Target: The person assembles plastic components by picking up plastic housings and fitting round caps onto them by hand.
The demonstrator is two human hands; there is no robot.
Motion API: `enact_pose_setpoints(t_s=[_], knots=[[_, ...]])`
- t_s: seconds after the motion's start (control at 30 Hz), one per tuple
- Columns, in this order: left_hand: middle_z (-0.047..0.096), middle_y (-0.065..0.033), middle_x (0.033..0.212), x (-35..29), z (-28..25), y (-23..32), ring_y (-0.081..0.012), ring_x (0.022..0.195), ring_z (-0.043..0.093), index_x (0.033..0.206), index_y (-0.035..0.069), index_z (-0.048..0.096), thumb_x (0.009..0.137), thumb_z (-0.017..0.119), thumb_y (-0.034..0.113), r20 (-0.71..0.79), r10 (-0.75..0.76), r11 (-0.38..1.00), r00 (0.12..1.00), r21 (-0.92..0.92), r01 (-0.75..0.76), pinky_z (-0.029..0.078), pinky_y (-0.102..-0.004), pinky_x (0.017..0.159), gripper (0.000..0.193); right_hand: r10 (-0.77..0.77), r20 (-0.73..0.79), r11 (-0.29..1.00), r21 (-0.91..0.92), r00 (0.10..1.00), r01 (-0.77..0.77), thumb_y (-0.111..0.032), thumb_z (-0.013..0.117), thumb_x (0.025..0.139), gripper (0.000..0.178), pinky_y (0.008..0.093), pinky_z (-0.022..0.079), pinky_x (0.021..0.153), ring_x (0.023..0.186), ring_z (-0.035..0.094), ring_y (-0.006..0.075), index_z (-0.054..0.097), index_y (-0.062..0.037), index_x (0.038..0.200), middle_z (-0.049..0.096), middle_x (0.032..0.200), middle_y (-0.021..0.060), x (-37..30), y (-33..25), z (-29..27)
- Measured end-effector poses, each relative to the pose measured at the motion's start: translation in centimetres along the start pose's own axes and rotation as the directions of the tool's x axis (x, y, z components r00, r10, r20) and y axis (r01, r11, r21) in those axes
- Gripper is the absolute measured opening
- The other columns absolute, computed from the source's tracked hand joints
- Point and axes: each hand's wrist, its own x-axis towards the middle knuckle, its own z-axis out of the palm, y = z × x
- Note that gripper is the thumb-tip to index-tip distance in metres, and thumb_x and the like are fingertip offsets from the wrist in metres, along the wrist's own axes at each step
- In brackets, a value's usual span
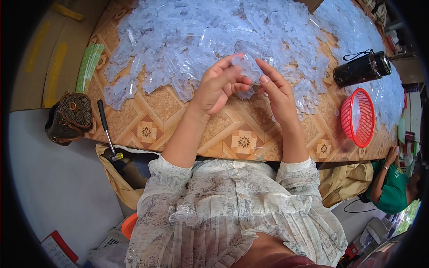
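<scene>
In front of my chest, above the table [243, 141], both hands meet at a clear, frosted plastic piece [251, 67]. My left hand [219, 85] is closed on its left side, with the thumb blurred over it and the lower fingers curled. From the other side, my right hand [280, 93] grips it between thumb and forefinger. Beyond them spreads a large heap of similar clear plastic pieces [187, 35], long and flat. Small round clear discs [307, 106] lie just right of my right hand. The exact shape of the held piece is partly hidden by my fingers.
On the right stand a red plastic basket [369, 117] and a black flask [359, 70] lying sideways. At left are a hammer [104, 119] overhanging the table edge, a brown patterned bag [75, 109], and a green striped item [90, 60]. A person in green [393, 194] sits far right.
</scene>
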Motion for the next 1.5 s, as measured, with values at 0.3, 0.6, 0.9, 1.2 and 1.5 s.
enact_pose_setpoints(t_s=[0.3, 0.6, 0.9, 1.2, 1.5], knots=[[0.057, -0.0068, 0.102, 0.1, -0.3, -0.5, -0.0129, 0.081, 0.062, 0.136, 0.003, 0.042, 0.090, 0.064, 0.020, 0.026, 0.183, 0.910, 0.983, 0.373, -0.179, 0.053, -0.0239, 0.065, 0.053, -0.171, 0.050, 0.982, -0.075, 0.984, 0.174, -0.015, 0.056, 0.094, 0.042, 0.0274, 0.045, 0.087, 0.105, 0.053, 0.0133, 0.048, -0.0020, 0.133, 0.054, 0.121, 0.0061, 0.1, 0.8, 0.3], [0.051, -0.0066, 0.104, -0.5, 0.4, 0.0, -0.0095, 0.080, 0.061, 0.135, 0.005, 0.046, 0.089, 0.066, 0.017, -0.036, 0.285, 0.810, 0.958, 0.543, -0.221, 0.053, -0.0237, 0.065, 0.052, -0.247, -0.191, 0.955, 0.116, 0.950, 0.272, -0.015, 0.050, 0.096, 0.040, 0.0279, 0.048, 0.080, 0.099, 0.058, 0.0162, 0.047, 0.0008, 0.133, 0.055, 0.124, 0.0120, 0.1, 0.1, -0.8], [0.048, -0.0163, 0.119, -0.6, 1.2, 3.0, -0.0190, 0.084, 0.061, 0.133, 0.006, 0.048, 0.081, 0.067, 0.003, 0.204, 0.692, -0.110, 0.693, 0.978, -0.179, 0.053, -0.0295, 0.068, 0.056, -0.148, -0.122, 0.788, 0.585, 0.981, 0.191, -0.019, 0.047, 0.099, 0.045, 0.0319, 0.053, 0.082, 0.097, 0.060, 0.0202, 0.036, 0.0020, 0.137, 0.055, 0.123, 0.0222, 0.6, -0.8, -2.8], [0.057, -0.0145, 0.113, 4.9, 1.9, 4.9, -0.0310, 0.099, 0.055, 0.118, 0.006, 0.058, 0.075, 0.071, 0.009, 0.620, 0.375, -0.528, 0.689, 0.754, -0.391, 0.047, -0.0398, 0.084, 0.045, -0.147, -0.140, 0.764, 0.613, 0.979, 0.202, -0.023, 0.053, 0.096, 0.047, 0.0320, 0.054, 0.082, 0.090, 0.062, 0.0182, 0.039, 0.0007, 0.135, 0.056, 0.121, 0.0200, 0.8, -1.3, -2.3], [0.055, -0.0134, 0.103, 8.2, 0.5, 3.8, -0.0309, 0.098, 0.055, 0.115, 0.006, 0.057, 0.067, 0.073, 0.003, 0.572, 0.283, -0.570, 0.770, 0.746, -0.345, 0.045, -0.0411, 0.082, 0.051, -0.131, -0.155, 0.797, 0.571, 0.979, 0.197, -0.022, 0.055, 0.095, 0.049, 0.0324, 0.053, 0.080, 0.093, 0.061, 0.0179, 0.038, -0.0001, 0.135, 0.057, 0.119, 0.0168, 1.1, -0.6, -2.7]])
